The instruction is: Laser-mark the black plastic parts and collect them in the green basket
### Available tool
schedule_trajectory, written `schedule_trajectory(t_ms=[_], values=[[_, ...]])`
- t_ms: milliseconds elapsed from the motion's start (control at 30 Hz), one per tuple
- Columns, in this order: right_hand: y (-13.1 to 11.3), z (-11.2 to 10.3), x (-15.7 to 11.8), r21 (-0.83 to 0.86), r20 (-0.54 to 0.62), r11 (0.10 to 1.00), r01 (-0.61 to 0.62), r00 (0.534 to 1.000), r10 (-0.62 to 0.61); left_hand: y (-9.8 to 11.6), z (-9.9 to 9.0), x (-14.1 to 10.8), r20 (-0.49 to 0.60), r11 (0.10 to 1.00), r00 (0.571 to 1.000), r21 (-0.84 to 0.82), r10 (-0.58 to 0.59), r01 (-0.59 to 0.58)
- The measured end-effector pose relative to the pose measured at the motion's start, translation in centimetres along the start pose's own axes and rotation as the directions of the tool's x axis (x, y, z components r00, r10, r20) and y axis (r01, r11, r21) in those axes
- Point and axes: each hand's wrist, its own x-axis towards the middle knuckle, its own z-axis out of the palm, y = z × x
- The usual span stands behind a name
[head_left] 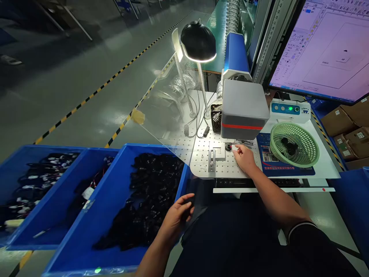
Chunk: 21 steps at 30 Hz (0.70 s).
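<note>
On the perforated metal plate [198, 163], my right hand [244, 158] pinches at a small round black part [228, 147] under the grey machine head [245, 109]. My left hand [177, 215] hangs beside the right wall of the large blue bin, its fingers curled around something dark that I cannot make out. Many black parts [155, 184] lie heaped in that bin. A green basket [314, 148] on the right holds a few black parts [289, 146].
A lit black lamp [198, 40] and a clear sheet [164, 115] stand left of the machine. A monitor [325, 50] rises at the upper right. A keyboard [230, 183] lies under the table edge. More blue bins [60, 240] are at the left.
</note>
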Motion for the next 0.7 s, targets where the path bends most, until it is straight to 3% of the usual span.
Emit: schedule_trajectory(t_ms=[100,300,367,467,567,700], values=[[-1.4,0.4,1.1,-0.028,0.005,0.998,0.053,0.999,-0.053,-0.2,1.3,-0.4,0.083,0.994,0.996,0.103,0.02,-0.029],[-2.0,0.0,1.5,-0.035,0.0,0.995,0.092,0.996,-0.092,0.6,3.2,-0.8,0.112,0.952,0.989,0.276,0.101,-0.129],[-1.2,-1.0,1.0,-0.032,-0.036,0.997,0.073,0.997,-0.074,0.9,3.3,-1.0,0.141,0.943,0.984,0.298,0.11,-0.148],[0.6,-4.1,0.2,0.049,-0.188,0.998,0.046,0.981,-0.036,1.2,3.4,-1.1,0.204,0.935,0.972,0.309,0.116,-0.177],[2.6,-8.7,-0.1,0.12,-0.414,0.993,-0.004,0.909,0.054,1.4,3.5,-1.1,0.257,0.925,0.96,0.325,0.112,-0.195],[3.8,-13.2,-0.7,0.032,-0.674,0.996,-0.084,0.734,0.083,2.2,4.3,-1.2,0.296,0.922,0.948,0.322,0.118,-0.215]])
